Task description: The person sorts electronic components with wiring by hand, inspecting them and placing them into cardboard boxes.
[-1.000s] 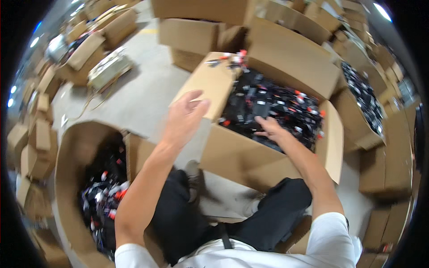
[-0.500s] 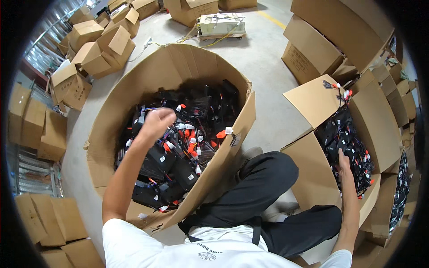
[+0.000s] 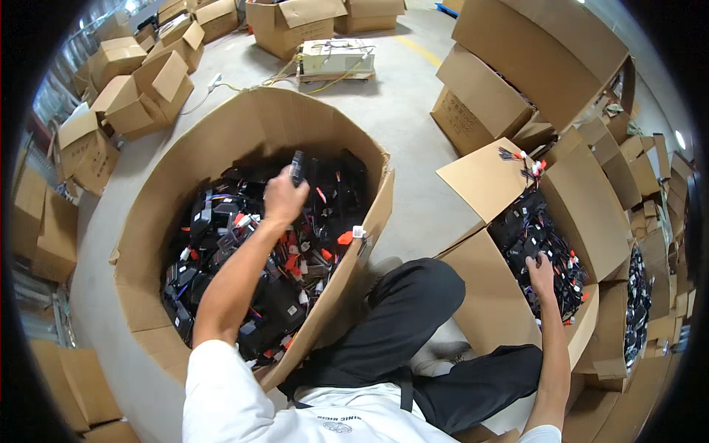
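The left hand (image 3: 286, 198) seems to be picking, fingers tight on a black case (image 3: 298, 168); moving it needs a firm hold. Right hand (image 3: 541, 275) fingers: can't tell.

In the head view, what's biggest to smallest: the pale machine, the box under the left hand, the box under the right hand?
1. Large box under left hand
2. Smaller box under right hand
3. Pale machine

Can see only one end of a black module (image 3: 298, 165), partly covered by the left hand (image 3: 285, 199). Cannot discern the grip of the right hand (image 3: 541, 272), nor the right sleeve (image 3: 543, 435) past the lower edge.
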Demonstrator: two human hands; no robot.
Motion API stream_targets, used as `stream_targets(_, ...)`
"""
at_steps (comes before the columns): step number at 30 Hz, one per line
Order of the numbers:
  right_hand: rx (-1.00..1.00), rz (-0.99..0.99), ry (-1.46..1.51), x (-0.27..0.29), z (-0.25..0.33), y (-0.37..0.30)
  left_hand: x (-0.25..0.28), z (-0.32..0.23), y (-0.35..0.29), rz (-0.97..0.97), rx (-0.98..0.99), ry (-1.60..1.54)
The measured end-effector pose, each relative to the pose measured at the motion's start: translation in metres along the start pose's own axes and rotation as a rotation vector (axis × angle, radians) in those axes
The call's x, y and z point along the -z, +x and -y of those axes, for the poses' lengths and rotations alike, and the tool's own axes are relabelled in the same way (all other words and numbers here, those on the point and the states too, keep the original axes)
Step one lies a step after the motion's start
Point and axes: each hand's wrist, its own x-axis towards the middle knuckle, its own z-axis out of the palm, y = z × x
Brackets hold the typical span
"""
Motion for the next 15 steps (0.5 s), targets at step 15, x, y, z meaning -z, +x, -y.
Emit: stream_targets(15, 0.374, 0.527, 1.559, 0.104, 0.390, -0.110, 0.133, -0.303, -0.026, -0.375, -1.403, -0.069)
